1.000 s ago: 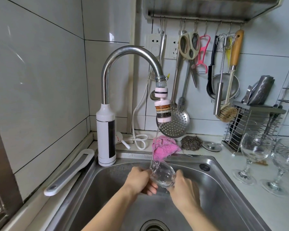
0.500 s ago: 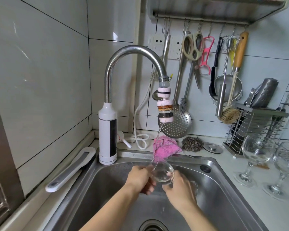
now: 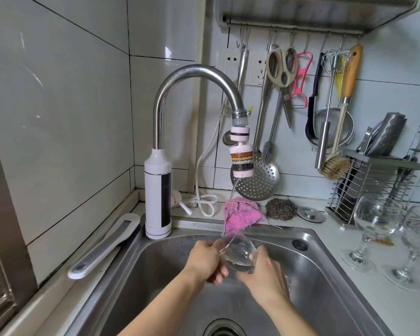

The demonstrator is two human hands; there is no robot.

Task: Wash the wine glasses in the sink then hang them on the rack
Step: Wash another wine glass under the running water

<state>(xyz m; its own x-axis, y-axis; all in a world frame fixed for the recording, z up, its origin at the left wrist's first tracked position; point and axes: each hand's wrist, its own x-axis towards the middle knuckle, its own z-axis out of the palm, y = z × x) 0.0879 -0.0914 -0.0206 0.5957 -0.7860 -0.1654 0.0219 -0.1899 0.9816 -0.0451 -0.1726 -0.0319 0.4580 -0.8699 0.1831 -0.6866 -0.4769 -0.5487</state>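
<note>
Over the basin of the steel sink, both hands hold one wine glass. The glass lies tilted, its mouth pointing to about 11 o'clock, its stem hidden. The left hand is at the glass's 9 o'clock, fingers curled against the bowl near the rim. The right hand is at its 4 o'clock, wrapped around the lower bowl. A thin water stream falls from the filter head on the curved faucet and meets the rim of the glass.

On the sink's far edge, at 12 o'clock from the hands, a pink cloth hangs over the lip. Just beside it, at its 3 o'clock, sits a steel scourer, then a round metal lid. On the counter at 3 o'clock from the sink, two more wine glasses stand upright next to each other, the nearer goblet and the far goblet. Behind them, at their 12 o'clock, is a wire holder. A perforated skimmer hangs on the wall behind the filter head. The drain shows at 6 o'clock, between the forearms.
</note>
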